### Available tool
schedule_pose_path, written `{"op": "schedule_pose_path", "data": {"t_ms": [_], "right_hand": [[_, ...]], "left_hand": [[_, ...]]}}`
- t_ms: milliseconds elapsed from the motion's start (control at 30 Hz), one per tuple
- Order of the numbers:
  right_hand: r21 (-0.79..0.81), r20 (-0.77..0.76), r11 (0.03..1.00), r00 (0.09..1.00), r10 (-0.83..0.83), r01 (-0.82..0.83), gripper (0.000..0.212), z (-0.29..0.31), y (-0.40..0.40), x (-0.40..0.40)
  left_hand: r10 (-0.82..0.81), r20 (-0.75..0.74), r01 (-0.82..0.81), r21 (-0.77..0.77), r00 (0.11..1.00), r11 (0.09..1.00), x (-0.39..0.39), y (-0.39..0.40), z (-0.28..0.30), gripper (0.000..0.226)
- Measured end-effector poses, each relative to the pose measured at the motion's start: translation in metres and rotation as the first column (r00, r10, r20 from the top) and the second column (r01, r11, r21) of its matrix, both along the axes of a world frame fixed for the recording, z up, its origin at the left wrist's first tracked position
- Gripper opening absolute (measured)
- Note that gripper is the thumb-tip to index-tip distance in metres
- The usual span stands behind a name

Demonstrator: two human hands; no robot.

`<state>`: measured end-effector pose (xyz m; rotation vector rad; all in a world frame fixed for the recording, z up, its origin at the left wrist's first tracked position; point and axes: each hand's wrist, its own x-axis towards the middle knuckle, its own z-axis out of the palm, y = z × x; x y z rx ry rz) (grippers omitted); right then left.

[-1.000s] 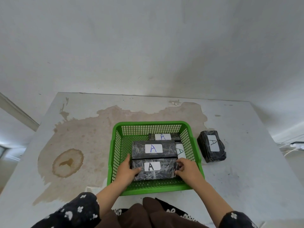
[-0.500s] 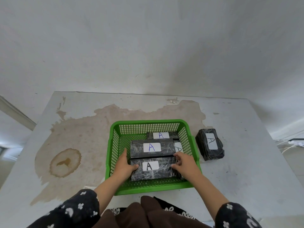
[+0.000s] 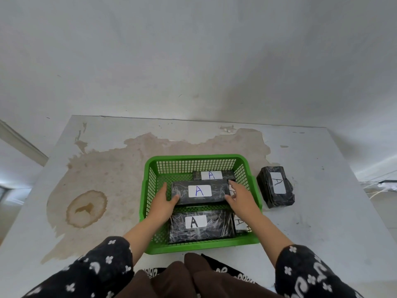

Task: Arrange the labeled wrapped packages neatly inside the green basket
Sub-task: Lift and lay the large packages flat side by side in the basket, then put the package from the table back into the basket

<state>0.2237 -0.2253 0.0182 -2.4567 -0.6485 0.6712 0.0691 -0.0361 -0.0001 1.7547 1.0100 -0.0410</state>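
A green mesh basket sits on the white table and holds several black wrapped packages with white "A" labels. My left hand and my right hand grip the two ends of the middle package. A nearer package lies at the basket's front, free of my hands. Behind the held one a far package lies by the back wall. Parts of other labelled packages show at the right side, mostly hidden by my right arm. One more package stands on the table right of the basket.
The white table carries a large brown stain and a ring mark left of the basket. A grey wall rises behind the table's far edge. My patterned sleeves and brown clothing fill the bottom of the view.
Both hands left the front package and moved farther into the basket, closing on the ends of the middle package. The front package now lies alone at the basket's near wall.
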Motion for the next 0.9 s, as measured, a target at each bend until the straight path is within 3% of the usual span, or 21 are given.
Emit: {"op": "schedule_pose_path", "data": {"t_ms": [200,467,567,667,733,800,900], "right_hand": [[-0.098,-0.046,0.995,0.998,-0.036,0.032,0.050,-0.012,0.005,-0.011],[-0.095,-0.043,0.995,0.999,0.016,-0.020,0.054,-0.015,-0.006,-0.015],[0.002,0.050,1.000,0.999,-0.018,0.017,0.044,0.003,-0.007,-0.005],[0.242,0.180,0.947,0.950,-0.256,0.210,0.028,0.028,-0.014,0.022],[0.329,0.279,0.888,0.866,-0.416,0.321,0.027,0.034,-0.029,0.044],[0.233,0.342,0.860,0.789,-0.510,0.455,0.039,0.027,-0.047,0.061],[-0.074,0.213,0.768,0.762,-0.612,0.637,0.073,0.007,-0.069,0.064]], "left_hand": [[0.012,-0.011,-0.012,0.019,1.000,1.000,0.002,0.005,-0.002,0.056],[-0.063,-0.034,0.062,-0.044,0.997,0.997,-0.002,0.004,-0.009,0.072],[-0.120,-0.050,0.125,0.117,0.992,0.985,-0.002,0.006,-0.003,0.070],[-0.176,0.071,0.146,0.310,0.982,0.939,-0.004,0.011,0.013,0.055],[-0.220,0.151,0.139,0.417,0.964,0.898,-0.005,0.017,0.025,0.040],[-0.260,0.179,0.130,0.531,0.949,0.837,-0.008,0.025,0.034,0.031],[-0.278,0.129,0.122,0.671,0.952,0.731,-0.015,0.037,0.037,0.025]]}}
